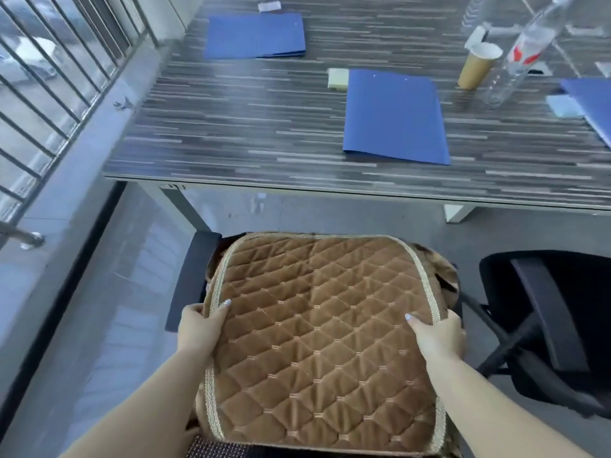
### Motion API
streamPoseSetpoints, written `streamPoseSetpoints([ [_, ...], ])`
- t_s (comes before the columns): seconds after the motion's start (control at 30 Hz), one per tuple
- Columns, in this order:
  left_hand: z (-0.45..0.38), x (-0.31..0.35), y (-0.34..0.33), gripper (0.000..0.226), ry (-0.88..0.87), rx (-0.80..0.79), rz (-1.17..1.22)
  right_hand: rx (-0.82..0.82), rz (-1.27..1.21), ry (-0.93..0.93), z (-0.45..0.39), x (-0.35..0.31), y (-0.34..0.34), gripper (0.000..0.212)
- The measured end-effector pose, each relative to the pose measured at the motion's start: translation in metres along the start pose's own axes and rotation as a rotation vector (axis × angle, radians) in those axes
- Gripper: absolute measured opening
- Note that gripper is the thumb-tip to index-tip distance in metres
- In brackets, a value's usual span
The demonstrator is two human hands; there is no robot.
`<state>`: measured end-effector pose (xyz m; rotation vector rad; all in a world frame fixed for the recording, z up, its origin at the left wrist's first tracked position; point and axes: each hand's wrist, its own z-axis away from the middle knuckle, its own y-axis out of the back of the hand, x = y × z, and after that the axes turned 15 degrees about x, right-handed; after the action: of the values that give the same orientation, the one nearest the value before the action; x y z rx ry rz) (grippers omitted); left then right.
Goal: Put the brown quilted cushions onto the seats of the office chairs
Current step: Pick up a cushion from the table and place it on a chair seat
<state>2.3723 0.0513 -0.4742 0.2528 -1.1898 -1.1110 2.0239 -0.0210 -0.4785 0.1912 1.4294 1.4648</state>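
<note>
A brown quilted cushion (324, 332) with a tan braided border lies flat over the seat of an office chair in the lower middle of the head view. My left hand (198, 328) grips its left edge, thumb on top. My right hand (439, 335) grips its right edge the same way. Under it shows brown fabric of another cushion (443, 269) at the right rear. The chair's black left armrest (191, 279) sticks out beside the cushion. The seat itself is hidden. A second black office chair (555, 312) stands to the right.
A striped dark table (264, 127) runs across ahead, holding blue folders (393, 117), a paper cup (476, 66), a clear plastic bottle (519, 54) and sticky notes (337, 79). A window ledge with metal bars (49, 77) lines the left side. Grey floor lies between.
</note>
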Motion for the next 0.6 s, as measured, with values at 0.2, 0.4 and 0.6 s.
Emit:
streamPoseSetpoints([
  [0.2, -0.058, -0.005, -0.067, 0.073, -0.055, -0.09, -0.118, 0.036, 0.056, 0.018, -0.039, -0.022, -0.076, 0.076],
  [0.4, -0.096, -0.047, -0.128, 0.068, -0.026, -0.108, -0.198, 0.017, 0.084, -0.001, -0.069, 0.012, -0.149, 0.075],
  [0.6, -0.121, -0.073, -0.164, 0.07, -0.057, -0.116, -0.206, -0.001, 0.092, -0.054, -0.08, 0.05, -0.186, 0.076],
])
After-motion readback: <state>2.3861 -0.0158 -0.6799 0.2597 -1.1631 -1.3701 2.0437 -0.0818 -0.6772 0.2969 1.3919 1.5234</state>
